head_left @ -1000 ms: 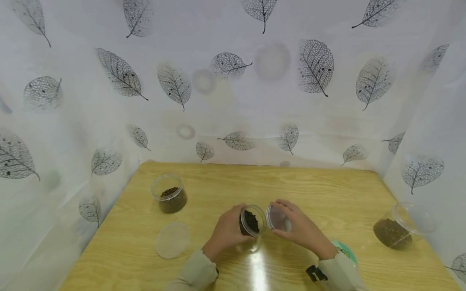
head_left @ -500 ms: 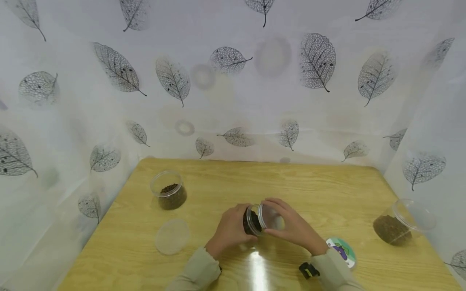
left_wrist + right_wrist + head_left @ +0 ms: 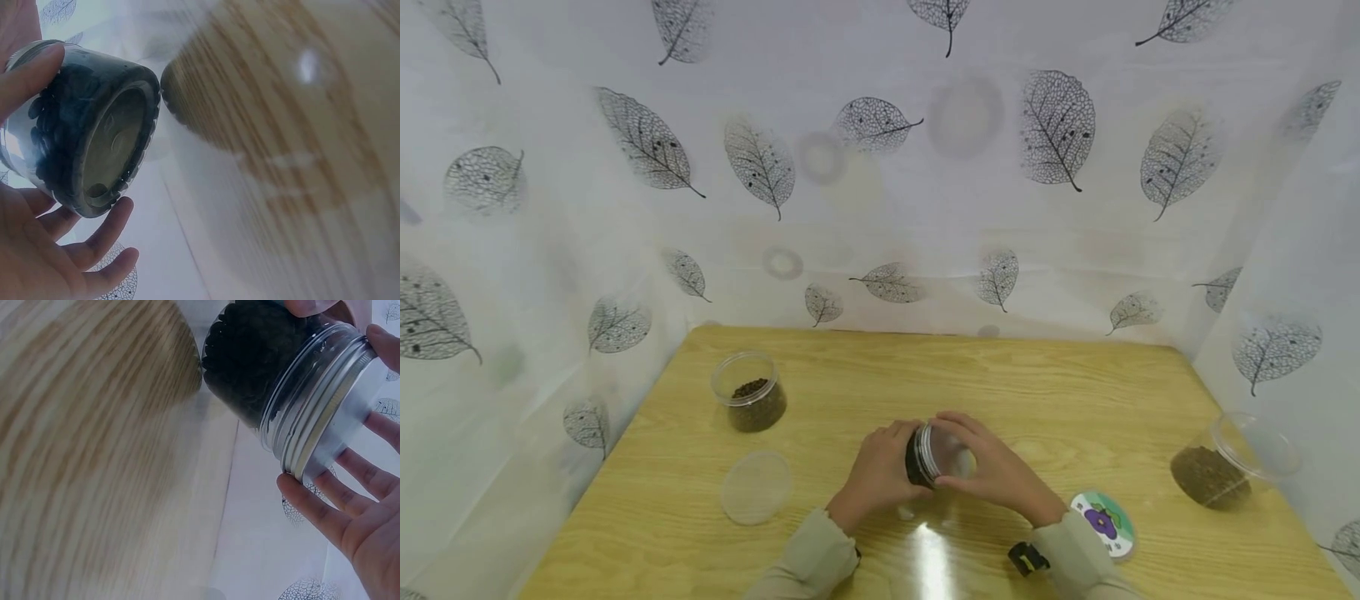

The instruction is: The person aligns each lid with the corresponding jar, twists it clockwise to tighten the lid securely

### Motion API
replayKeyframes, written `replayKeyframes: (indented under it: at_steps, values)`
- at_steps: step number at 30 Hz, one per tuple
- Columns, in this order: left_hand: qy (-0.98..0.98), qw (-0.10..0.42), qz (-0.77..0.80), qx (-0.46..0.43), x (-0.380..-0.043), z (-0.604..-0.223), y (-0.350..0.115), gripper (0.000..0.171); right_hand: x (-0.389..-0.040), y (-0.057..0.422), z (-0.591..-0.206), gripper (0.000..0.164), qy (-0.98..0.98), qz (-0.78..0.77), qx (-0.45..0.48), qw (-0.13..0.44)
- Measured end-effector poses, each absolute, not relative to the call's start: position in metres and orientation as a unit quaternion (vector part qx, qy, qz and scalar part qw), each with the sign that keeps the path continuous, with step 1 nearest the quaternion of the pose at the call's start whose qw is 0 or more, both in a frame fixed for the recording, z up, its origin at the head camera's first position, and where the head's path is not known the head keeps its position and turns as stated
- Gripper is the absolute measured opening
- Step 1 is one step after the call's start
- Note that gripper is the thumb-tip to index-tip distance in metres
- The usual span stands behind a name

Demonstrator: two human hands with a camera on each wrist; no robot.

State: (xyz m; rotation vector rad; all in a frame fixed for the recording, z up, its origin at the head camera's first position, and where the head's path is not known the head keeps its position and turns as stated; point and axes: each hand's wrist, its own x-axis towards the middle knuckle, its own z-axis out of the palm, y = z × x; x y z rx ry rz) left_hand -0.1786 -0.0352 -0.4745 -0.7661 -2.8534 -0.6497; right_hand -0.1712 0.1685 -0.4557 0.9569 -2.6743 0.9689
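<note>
Backdrop, white with printed skeleton leaves, rises behind your table and along both sides of it. The table has a yellow wood-grain top. Your light sleeves reach in from the near edge, and a dark strap shows at the right cuff.

Your left hand and right hand meet near the middle of the work area. Left fingers: clamped on the dark-filled jar – thumb on one side, fingers on the other, some fingertips spread near the base. Right fingers: clamped on the lid, thumb and a fingertip at its rim, the other fingers spread behind its face.

The dark-filled jar lies tilted between your hands, its mouth toward your right hand; you cannot tell whether it touches the table. Dark, seed-like pieces fill its base end. The silver-edged lid sits against the mouth – whether its thread is engaged cannot be told.

To your far right stands a clear jar part-filled with brown material. To your far left stands an open jar part-filled with brown granules. In front of that open jar, a translucent disc lies flat. Just beside your right sleeve lies a round card with a purple and green picture.
</note>
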Motion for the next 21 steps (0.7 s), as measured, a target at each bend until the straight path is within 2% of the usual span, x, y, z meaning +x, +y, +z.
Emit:
replayKeyframes:
  at_steps: [10,21]
  values:
    - [-0.941,0.050,-0.210,-0.259,-0.1784,-0.4771,-0.0345,0.089,-0.1711,0.1671,-0.4608,0.072,-0.888,0.322,0.323,0.068]
    - [-0.935,-0.005,-0.224,-0.274,-0.1798,-0.4745,-0.0400,0.101,-0.1712,0.1676,-0.4613,0.073,-0.889,0.317,0.322,0.072]
